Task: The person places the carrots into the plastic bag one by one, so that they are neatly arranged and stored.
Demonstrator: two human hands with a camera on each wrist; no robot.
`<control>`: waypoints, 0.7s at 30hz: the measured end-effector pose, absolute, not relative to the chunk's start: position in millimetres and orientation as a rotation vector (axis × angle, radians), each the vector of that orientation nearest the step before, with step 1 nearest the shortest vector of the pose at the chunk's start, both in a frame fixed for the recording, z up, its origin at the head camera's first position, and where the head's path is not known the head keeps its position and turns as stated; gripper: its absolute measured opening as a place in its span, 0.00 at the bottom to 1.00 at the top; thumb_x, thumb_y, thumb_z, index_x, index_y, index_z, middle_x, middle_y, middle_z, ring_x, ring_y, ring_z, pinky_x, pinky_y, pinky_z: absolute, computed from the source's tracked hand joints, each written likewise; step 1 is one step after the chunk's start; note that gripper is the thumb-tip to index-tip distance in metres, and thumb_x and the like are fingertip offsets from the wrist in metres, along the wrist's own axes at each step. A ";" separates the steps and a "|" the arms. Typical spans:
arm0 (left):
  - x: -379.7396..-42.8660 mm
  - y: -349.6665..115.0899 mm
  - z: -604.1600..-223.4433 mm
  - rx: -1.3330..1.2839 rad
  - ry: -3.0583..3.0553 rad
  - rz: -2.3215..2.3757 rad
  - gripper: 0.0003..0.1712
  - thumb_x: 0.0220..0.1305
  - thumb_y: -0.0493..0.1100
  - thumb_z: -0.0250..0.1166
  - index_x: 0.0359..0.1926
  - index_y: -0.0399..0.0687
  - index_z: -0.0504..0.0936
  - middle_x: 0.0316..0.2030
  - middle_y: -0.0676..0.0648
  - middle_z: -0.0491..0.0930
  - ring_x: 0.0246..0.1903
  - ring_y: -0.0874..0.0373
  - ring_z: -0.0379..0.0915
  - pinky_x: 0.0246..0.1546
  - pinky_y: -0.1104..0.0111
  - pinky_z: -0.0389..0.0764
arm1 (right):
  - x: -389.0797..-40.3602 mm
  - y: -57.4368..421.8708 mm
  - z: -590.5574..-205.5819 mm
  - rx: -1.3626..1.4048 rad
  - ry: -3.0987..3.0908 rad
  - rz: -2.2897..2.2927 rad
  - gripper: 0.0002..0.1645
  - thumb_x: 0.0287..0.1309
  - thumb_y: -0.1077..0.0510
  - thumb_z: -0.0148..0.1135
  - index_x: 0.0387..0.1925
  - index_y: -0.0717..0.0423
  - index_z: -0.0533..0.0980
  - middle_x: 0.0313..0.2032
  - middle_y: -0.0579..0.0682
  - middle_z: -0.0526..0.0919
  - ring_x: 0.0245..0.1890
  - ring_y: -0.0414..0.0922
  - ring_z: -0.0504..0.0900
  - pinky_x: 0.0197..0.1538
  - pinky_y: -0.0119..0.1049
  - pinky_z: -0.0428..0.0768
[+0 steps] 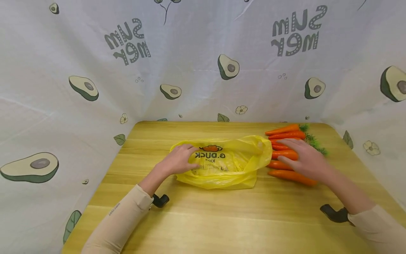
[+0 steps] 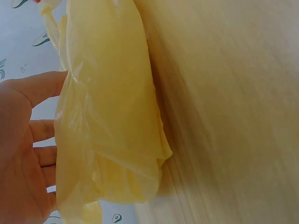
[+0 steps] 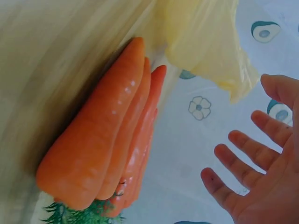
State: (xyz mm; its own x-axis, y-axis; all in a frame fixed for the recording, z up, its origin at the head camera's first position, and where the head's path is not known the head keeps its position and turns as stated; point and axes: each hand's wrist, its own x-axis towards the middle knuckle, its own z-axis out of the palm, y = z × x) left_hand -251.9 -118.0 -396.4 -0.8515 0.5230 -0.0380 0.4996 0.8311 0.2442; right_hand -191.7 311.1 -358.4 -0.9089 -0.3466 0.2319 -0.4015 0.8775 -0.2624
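Note:
A yellow plastic bag (image 1: 219, 180) with a duck print lies with its mouth spread on the wooden table. My left hand (image 1: 178, 160) is at the bag's left end, thumb and fingers apart; in the left wrist view its fingertips are right at the yellow film (image 2: 107, 102) and partly hidden by it. To the right, several orange carrots (image 1: 291, 176) with green tops lie in a row. Over them hovers my right hand (image 1: 306, 158), fingers spread with nothing between them. The right wrist view shows this hand (image 3: 261, 163) apart from the carrots (image 3: 88, 140).
The wooden table (image 1: 203, 218) has rounded far corners. Behind it and along both sides hangs a white curtain (image 1: 196, 42) printed with avocados, leaves and lettering. A black strap end (image 1: 160, 201) sticks out near the left wrist, another black piece (image 1: 334, 213) near the right.

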 end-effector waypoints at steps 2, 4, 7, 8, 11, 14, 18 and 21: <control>-251.9 -118.7 -397.5 0.817 2.911 0.331 0.41 0.65 0.62 0.67 0.72 0.48 0.70 0.69 0.42 0.70 0.69 0.43 0.64 0.70 0.48 0.64 | -189.3 316.5 -360.2 0.582 -2.871 0.448 0.37 0.64 0.45 0.67 0.67 0.59 0.71 0.64 0.65 0.74 0.62 0.68 0.70 0.56 0.70 0.71; -252.1 -119.2 -398.6 0.816 2.914 0.313 0.41 0.65 0.62 0.67 0.72 0.48 0.71 0.69 0.42 0.70 0.69 0.44 0.65 0.70 0.48 0.65 | -187.2 321.3 -362.0 0.589 -2.881 0.445 0.37 0.63 0.45 0.68 0.67 0.59 0.71 0.64 0.65 0.75 0.61 0.69 0.71 0.56 0.71 0.70; -252.2 -119.7 -400.0 0.810 2.898 0.303 0.41 0.64 0.63 0.67 0.72 0.49 0.71 0.69 0.42 0.70 0.69 0.44 0.65 0.70 0.49 0.65 | -184.7 327.4 -364.6 0.594 -2.910 0.450 0.39 0.63 0.44 0.68 0.67 0.61 0.70 0.64 0.66 0.74 0.61 0.71 0.70 0.57 0.72 0.69; -252.3 -119.7 -400.5 0.808 2.890 0.302 0.41 0.64 0.63 0.67 0.72 0.49 0.70 0.70 0.42 0.69 0.69 0.43 0.64 0.70 0.49 0.65 | -183.6 329.3 -365.6 0.590 -2.912 0.456 0.39 0.63 0.44 0.68 0.67 0.60 0.70 0.64 0.66 0.74 0.61 0.71 0.70 0.57 0.72 0.69; -252.9 -119.2 -403.2 0.796 2.861 0.299 0.43 0.63 0.65 0.67 0.73 0.50 0.69 0.71 0.41 0.67 0.71 0.43 0.61 0.71 0.48 0.64 | -180.3 335.1 -368.4 0.590 -2.913 0.464 0.39 0.62 0.44 0.69 0.67 0.60 0.70 0.65 0.65 0.73 0.62 0.70 0.70 0.57 0.71 0.69; -253.1 -118.7 -406.3 0.765 2.840 0.286 0.46 0.63 0.67 0.66 0.75 0.52 0.66 0.73 0.41 0.63 0.73 0.43 0.58 0.72 0.48 0.62 | -175.9 340.2 -370.8 0.589 -2.934 0.469 0.40 0.61 0.42 0.69 0.68 0.58 0.70 0.65 0.63 0.74 0.62 0.68 0.71 0.55 0.69 0.71; -252.6 -118.9 -408.7 0.737 2.817 0.289 0.48 0.62 0.68 0.66 0.76 0.53 0.64 0.75 0.41 0.59 0.75 0.43 0.54 0.72 0.47 0.60 | -171.1 345.7 -375.8 0.578 -2.979 0.464 0.41 0.61 0.39 0.68 0.68 0.57 0.71 0.64 0.64 0.75 0.62 0.67 0.72 0.55 0.69 0.71; -252.1 -117.8 -407.9 0.740 2.803 0.297 0.49 0.62 0.68 0.67 0.76 0.53 0.63 0.76 0.41 0.58 0.75 0.43 0.53 0.73 0.47 0.60 | -168.7 350.9 -380.7 0.571 -2.984 0.455 0.42 0.60 0.40 0.69 0.67 0.61 0.71 0.63 0.67 0.75 0.62 0.69 0.71 0.56 0.69 0.71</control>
